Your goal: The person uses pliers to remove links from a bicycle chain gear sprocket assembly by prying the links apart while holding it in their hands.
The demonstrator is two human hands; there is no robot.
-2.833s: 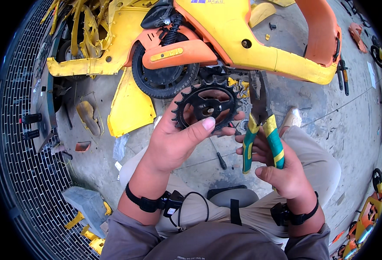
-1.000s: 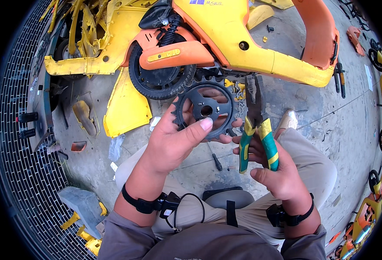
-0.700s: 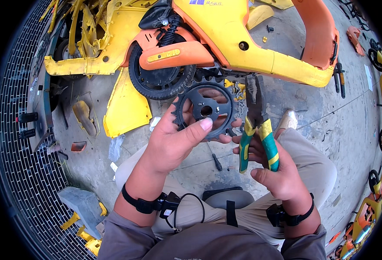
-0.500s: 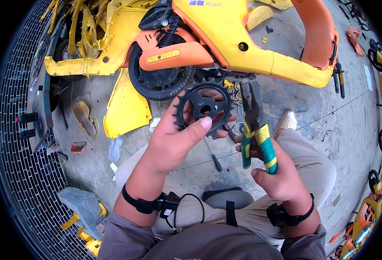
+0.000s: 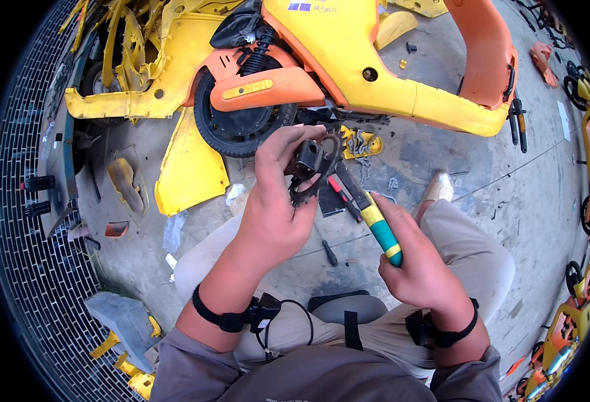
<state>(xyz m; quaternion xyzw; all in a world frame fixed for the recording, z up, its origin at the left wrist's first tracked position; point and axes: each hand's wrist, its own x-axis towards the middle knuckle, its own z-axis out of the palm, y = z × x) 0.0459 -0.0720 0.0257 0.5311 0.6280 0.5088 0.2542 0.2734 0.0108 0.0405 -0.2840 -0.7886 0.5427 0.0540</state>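
My left hand [image 5: 276,208] is closed on a black toothed sprocket [image 5: 326,164], which stands nearly edge-on to me. A dark hub part [image 5: 306,158] sticks out of its side toward my fingers. Wrapped around the green and yellow handles of a pair of pliers [image 5: 381,233] is my right hand [image 5: 412,258]. The pliers' dark head points up and left, close to the sprocket's edge; whether they touch cannot be told. Behind them, a red-handled tool [image 5: 343,195] lies on the floor.
An orange and yellow scooter [image 5: 369,74] lies ahead, its black rear wheel [image 5: 241,114] nearest my left hand. A yellow pedal-like piece with a chain [image 5: 362,143] rests on the floor. Beneath my hands lies a screwdriver [image 5: 330,253]. Yellow panels [image 5: 188,171] and a grey block [image 5: 119,325] are at left.
My left hand has turned the sprocket from face-up to nearly edge-on, showing the hub. The pliers have tilted left and moved down toward the sprocket.
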